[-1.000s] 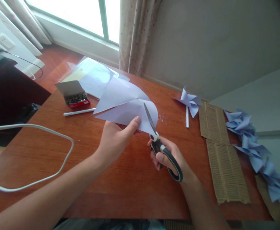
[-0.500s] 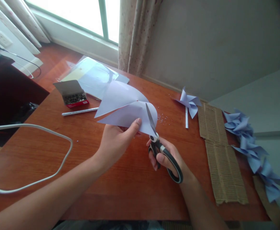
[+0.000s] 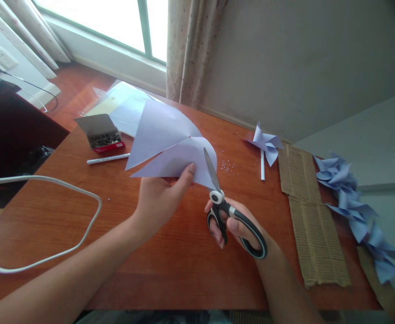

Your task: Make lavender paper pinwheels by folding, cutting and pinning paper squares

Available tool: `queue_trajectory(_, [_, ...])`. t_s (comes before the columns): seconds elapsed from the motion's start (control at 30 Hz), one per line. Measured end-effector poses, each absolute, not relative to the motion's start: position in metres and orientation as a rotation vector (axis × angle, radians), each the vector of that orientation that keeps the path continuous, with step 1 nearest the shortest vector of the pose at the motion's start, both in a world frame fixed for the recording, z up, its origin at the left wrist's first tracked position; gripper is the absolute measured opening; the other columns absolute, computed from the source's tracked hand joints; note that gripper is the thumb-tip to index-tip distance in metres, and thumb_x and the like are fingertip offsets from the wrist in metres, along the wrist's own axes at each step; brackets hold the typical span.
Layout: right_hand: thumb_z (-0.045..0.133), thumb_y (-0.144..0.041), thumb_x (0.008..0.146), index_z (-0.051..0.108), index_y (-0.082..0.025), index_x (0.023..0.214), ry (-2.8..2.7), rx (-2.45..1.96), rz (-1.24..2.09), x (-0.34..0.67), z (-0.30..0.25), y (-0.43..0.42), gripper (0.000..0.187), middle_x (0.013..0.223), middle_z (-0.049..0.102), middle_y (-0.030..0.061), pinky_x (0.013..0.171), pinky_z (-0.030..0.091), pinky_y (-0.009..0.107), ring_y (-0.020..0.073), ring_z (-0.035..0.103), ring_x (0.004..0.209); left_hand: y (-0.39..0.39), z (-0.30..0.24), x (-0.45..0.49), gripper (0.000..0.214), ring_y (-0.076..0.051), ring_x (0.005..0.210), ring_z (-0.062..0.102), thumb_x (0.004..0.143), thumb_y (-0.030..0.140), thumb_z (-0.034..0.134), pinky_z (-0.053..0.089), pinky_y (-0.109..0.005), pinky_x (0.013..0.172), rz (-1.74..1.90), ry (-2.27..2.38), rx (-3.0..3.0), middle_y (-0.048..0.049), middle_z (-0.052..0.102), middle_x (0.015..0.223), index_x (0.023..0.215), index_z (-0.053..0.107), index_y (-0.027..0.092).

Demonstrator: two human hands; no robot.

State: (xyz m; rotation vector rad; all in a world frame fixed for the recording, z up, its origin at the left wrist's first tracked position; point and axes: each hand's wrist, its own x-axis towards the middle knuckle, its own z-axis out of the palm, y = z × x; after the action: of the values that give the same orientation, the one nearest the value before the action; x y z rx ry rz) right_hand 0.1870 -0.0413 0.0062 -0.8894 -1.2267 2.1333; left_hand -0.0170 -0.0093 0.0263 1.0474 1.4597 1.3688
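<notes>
My left hand (image 3: 165, 193) pinches the lower edge of a pale lilac sheet of paper (image 3: 170, 123), thumb on top and fingers mostly hidden beneath. A slit runs into the paper from its left side, and a small hole shows near its middle. My right hand (image 3: 238, 220) grips black-and-white scissors (image 3: 217, 196) by the handles. One scissor blade lies over the paper's right part; the other is hidden behind the sheet. The paper curves upward, off the table.
Left of the paper are an open box of small metal pins (image 3: 106, 141) and a white paper stick (image 3: 108, 159). A finished pinwheel (image 3: 267, 144), corrugated cardboard (image 3: 314, 225) and several more pinwheels (image 3: 351, 202) lie right. A white cable (image 3: 98, 211) loops at left; paper scraps (image 3: 228, 167) dot the table.
The paper and my left hand have shifted slightly left. My right hand has turned a little, and the scissor handles have spread apart to the right.
</notes>
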Motion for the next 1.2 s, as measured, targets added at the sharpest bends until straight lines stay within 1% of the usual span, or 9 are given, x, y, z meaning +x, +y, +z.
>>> queue_trajectory(0.23, [0.067,-0.060,0.086,0.053,-0.015,0.118,-1.252,-0.921,2.147,0.1892,0.0083,-0.0398,0.056,0.071,0.061,0.0005,0.051,0.045,0.024,0.0126,0.055,0.056,-0.0091,0.0292,-0.0187,0.023,-0.019,0.057,0.065,0.079,0.034,0.075,0.051,-0.029,0.054,1.320,1.439,1.101,0.0001,0.068,0.060,0.062,0.064,0.023])
queue_trajectory(0.43, [0.066,-0.059,0.088,0.052,-0.016,0.113,-1.250,-0.914,2.132,0.1902,0.0106,-0.0391,0.051,0.071,0.060,0.0005,0.052,0.045,0.024,0.0123,0.055,0.057,-0.0083,0.0310,-0.0189,0.022,-0.018,0.053,0.063,0.079,0.032,0.075,0.050,-0.028,0.051,1.281,1.378,1.081,-0.0003,0.068,0.059,0.062,0.065,0.022])
queue_trajectory(0.53, [0.065,-0.058,0.088,0.052,-0.016,0.115,-1.260,-0.921,2.127,0.1903,0.0126,-0.0388,0.052,0.071,0.060,0.0008,0.053,0.046,0.024,0.0126,0.054,0.057,-0.0070,0.0302,-0.0202,0.025,-0.017,0.052,0.062,0.080,0.033,0.075,0.051,-0.028,0.052,1.252,1.359,1.046,-0.0009,0.067,0.056,0.059,0.066,0.021])
queue_trajectory(0.67, [0.066,-0.061,0.086,0.052,-0.016,0.110,-1.269,-0.954,2.101,0.1903,0.0147,-0.0379,0.052,0.071,0.060,0.0006,0.052,0.046,0.024,0.0125,0.054,0.056,-0.0053,0.0264,-0.0218,0.029,-0.018,0.053,0.062,0.080,0.033,0.075,0.051,-0.028,0.051,1.230,1.310,0.981,-0.0028,0.067,0.055,0.055,0.066,0.021])
queue_trajectory(0.8, [0.067,-0.058,0.088,0.053,-0.016,0.111,-1.268,-0.941,2.104,0.1906,0.0131,-0.0377,0.050,0.071,0.060,0.0009,0.052,0.046,0.023,0.0121,0.055,0.056,-0.0045,0.0249,-0.0220,0.029,-0.018,0.053,0.061,0.081,0.032,0.074,0.049,-0.027,0.050,1.204,1.281,0.978,-0.0035,0.067,0.056,0.056,0.065,0.020])
queue_trajectory(1.03, [0.066,-0.058,0.089,0.053,-0.016,0.112,-1.251,-0.938,2.101,0.1894,0.0099,-0.0387,0.050,0.071,0.060,0.0008,0.052,0.046,0.023,0.0120,0.055,0.056,-0.0066,0.0311,-0.0202,0.025,-0.013,0.052,0.059,0.081,0.026,0.071,0.047,-0.021,0.050,1.135,1.326,1.015,0.0010,0.064,0.054,0.059,0.063,0.019])
queue_trajectory(1.2, [0.066,-0.057,0.089,0.053,-0.015,0.114,-1.224,-0.930,2.100,0.1871,0.0092,-0.0396,0.050,0.070,0.060,0.0006,0.051,0.046,0.023,0.0119,0.055,0.056,-0.0089,0.0316,-0.0182,0.023,-0.013,0.052,0.059,0.081,0.026,0.070,0.046,-0.020,0.050,1.137,1.341,1.041,0.0019,0.064,0.055,0.060,0.063,0.019])
